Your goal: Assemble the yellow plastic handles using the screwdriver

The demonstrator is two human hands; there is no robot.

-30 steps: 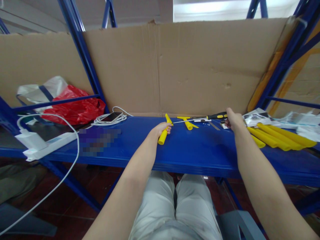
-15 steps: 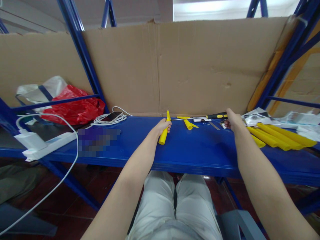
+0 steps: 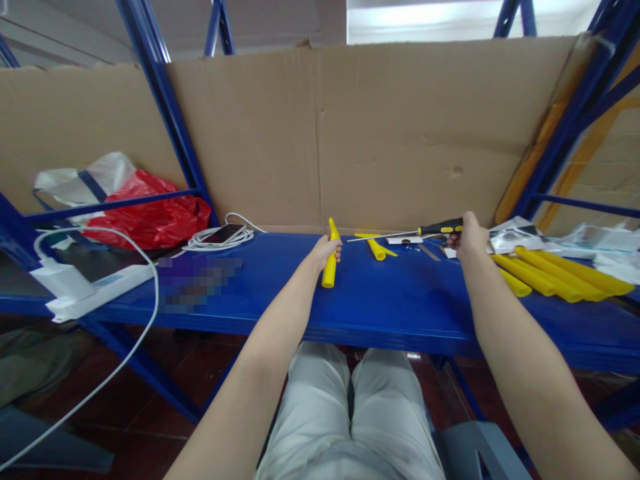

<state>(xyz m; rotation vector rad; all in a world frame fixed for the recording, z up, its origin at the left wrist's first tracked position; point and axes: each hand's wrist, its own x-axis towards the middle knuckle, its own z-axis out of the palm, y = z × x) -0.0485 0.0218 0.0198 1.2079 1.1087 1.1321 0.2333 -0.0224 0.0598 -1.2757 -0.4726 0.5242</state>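
Note:
My left hand (image 3: 327,251) is wrapped round a yellow plastic handle (image 3: 329,275), a tube with a narrower tip standing up above the fist. My right hand (image 3: 470,237) grips a screwdriver (image 3: 440,228) by its black and yellow handle. The long thin shaft points left, its tip a little to the right of the yellow handle and apart from it. Behind the shaft, on the blue shelf (image 3: 380,307), lies another yellow piece (image 3: 376,249) with a branching end. Small metal parts (image 3: 413,249) and a thin strip (image 3: 430,253) lie beneath the screwdriver.
Several yellow tubes (image 3: 560,277) lie at the right beside clear plastic packets (image 3: 595,240). Coiled white cable (image 3: 217,241), a red bag (image 3: 155,210) and a power strip (image 3: 105,293) are at the left. A cardboard sheet (image 3: 400,133) stands along the back.
The screwdriver has drawn back to the right, its tip moving away from the yellow handle. My left hand has turned the yellow handle slightly.

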